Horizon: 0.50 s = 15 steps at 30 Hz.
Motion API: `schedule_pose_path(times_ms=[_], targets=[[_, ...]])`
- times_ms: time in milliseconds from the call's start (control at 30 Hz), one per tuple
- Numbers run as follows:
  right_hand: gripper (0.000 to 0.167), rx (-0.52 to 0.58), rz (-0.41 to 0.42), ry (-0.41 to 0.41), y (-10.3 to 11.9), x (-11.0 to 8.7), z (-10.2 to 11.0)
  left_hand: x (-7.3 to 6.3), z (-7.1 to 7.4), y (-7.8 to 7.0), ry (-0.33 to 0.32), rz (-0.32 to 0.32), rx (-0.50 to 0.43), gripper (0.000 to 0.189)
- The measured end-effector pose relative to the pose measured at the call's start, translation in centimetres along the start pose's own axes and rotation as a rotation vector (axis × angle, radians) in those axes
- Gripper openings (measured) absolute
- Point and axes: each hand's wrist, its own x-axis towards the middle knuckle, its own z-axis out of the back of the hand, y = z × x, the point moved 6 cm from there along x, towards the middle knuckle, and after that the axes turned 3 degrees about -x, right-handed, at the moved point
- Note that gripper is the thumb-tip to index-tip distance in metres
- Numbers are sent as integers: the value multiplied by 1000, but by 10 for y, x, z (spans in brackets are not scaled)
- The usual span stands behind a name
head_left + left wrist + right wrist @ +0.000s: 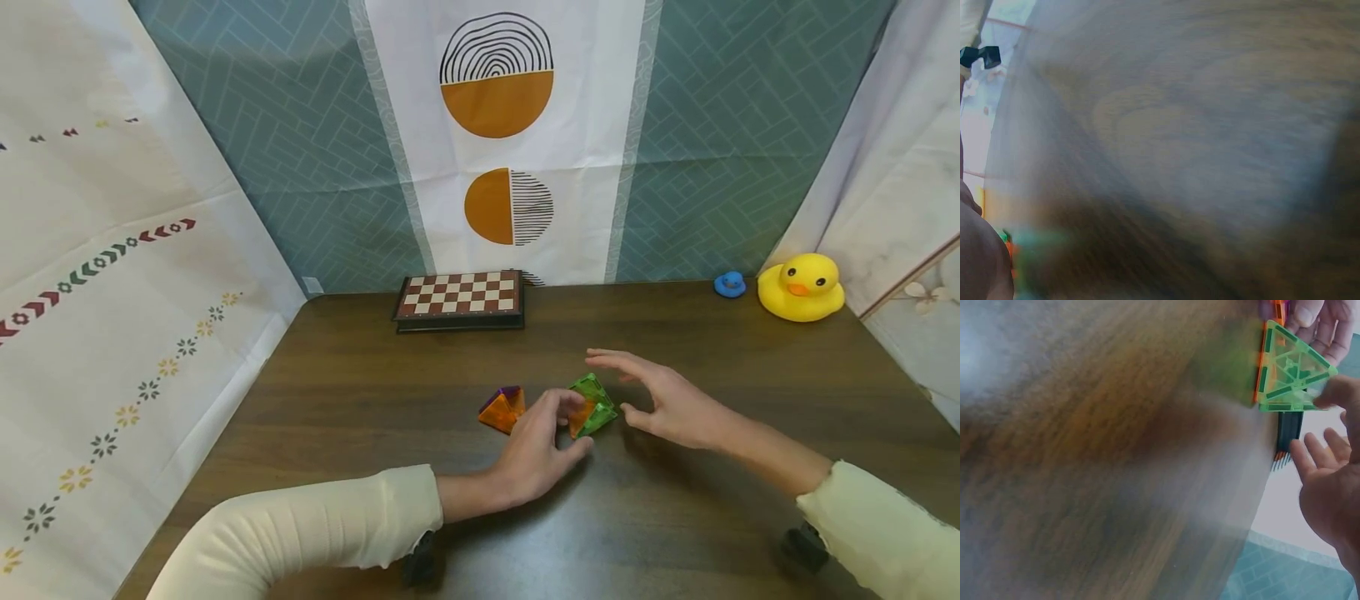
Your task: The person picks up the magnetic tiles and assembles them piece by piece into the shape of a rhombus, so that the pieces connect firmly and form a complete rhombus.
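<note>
In the head view, transparent magnetic building tiles lie in two clusters at the middle of the brown table. My left hand [536, 450] is between them, fingers loosely curved over the edge of the orange and green tiles [597, 417], thumb apart and nearer me. Left of that hand sit orange and purple tiles [501, 408], partly covered by it. My right hand [671, 404] hovers just right of the green tiles, fingers spread and thumb close to their edge. The right wrist view shows a green triangular tile [1291, 372] standing tilted, with right-hand fingers beside it.
A folded chessboard box [459, 300] lies at the table's back edge. At the back right are a yellow toy duck [801, 289] and a small blue duck [730, 284]. Patterned cloths hang behind and at both sides of the table [360, 375].
</note>
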Motion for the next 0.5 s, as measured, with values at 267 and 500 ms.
schedule_pose_path(times_ms=[267, 500], targets=[[94, 81, -27, 116, -8, 2, -13, 11, -7, 1, -15, -3, 40, 37], [85, 96, -31, 109, -11, 3, -17, 17, -11, 4, 2, 31, 41, 30]])
